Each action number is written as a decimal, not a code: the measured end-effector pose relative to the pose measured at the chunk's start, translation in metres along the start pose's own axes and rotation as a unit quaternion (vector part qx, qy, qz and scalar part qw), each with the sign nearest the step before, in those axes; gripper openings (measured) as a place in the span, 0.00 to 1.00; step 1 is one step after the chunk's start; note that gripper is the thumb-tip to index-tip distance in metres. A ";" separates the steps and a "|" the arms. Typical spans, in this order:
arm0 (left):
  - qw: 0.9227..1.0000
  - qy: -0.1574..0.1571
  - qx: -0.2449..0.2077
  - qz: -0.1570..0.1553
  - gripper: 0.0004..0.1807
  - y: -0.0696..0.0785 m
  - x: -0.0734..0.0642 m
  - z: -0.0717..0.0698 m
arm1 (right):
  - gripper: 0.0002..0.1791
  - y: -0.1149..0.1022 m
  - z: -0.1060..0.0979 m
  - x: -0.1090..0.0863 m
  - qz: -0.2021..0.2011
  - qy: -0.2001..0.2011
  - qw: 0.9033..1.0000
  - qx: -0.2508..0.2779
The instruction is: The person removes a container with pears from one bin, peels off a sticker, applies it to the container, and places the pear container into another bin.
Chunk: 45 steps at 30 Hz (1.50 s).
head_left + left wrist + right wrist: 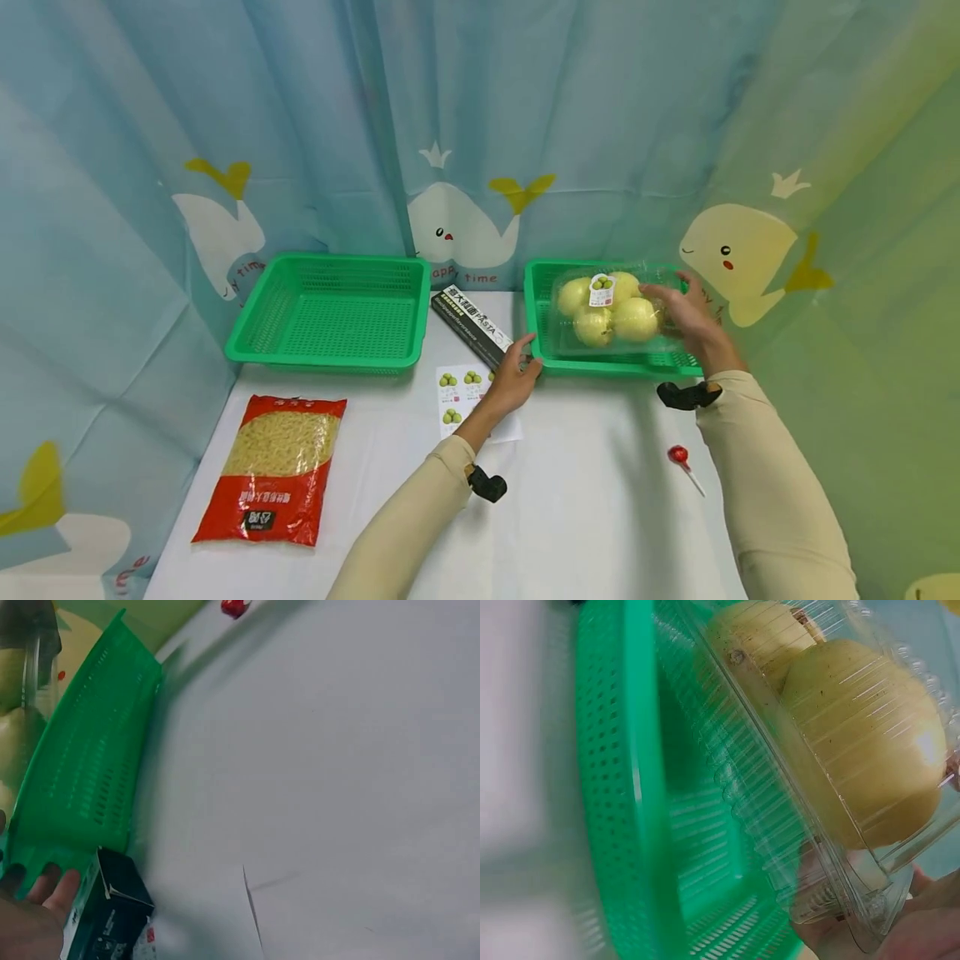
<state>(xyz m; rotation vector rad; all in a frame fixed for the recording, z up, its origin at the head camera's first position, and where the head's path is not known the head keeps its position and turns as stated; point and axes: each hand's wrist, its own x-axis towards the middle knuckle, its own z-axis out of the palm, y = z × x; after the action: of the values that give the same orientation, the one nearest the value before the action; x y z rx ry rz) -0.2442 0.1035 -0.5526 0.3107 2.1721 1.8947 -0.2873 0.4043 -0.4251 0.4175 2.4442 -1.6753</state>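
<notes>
My right hand (688,312) grips the right end of a clear plastic box (780,761) of several round pale-yellow fruits (862,742). A white label (602,292) with printed green fruit is on its lid. The box is over the right green basket (592,367), partly within its rim and tilted in the right wrist view. At that basket's left front corner, my left hand (512,387) pinches the rim, with thumb and fingers on either side of it. Beside the left fingers lies a black-and-white pasta box (472,327), its near end hidden by the hand.
A second green basket (330,362) stands at the left back. In front of it lies a red bag of pasta (268,471). A sheet of fruit stickers (453,400) is under the left wrist. A red lollipop (678,455) lies near the right forearm. Curtains (465,100) surround the table.
</notes>
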 end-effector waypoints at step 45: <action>1.000 -0.022 0.002 -0.007 0.32 0.001 0.009 -0.002 | 0.48 0.063 0.039 0.025 -0.023 0.078 0.962 -0.261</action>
<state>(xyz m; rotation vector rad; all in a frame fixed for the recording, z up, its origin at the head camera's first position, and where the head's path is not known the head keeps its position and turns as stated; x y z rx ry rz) -0.2537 0.1047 -0.5519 0.3334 2.1430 1.8585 -0.2924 0.3924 -0.5024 0.4290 2.8899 -0.9699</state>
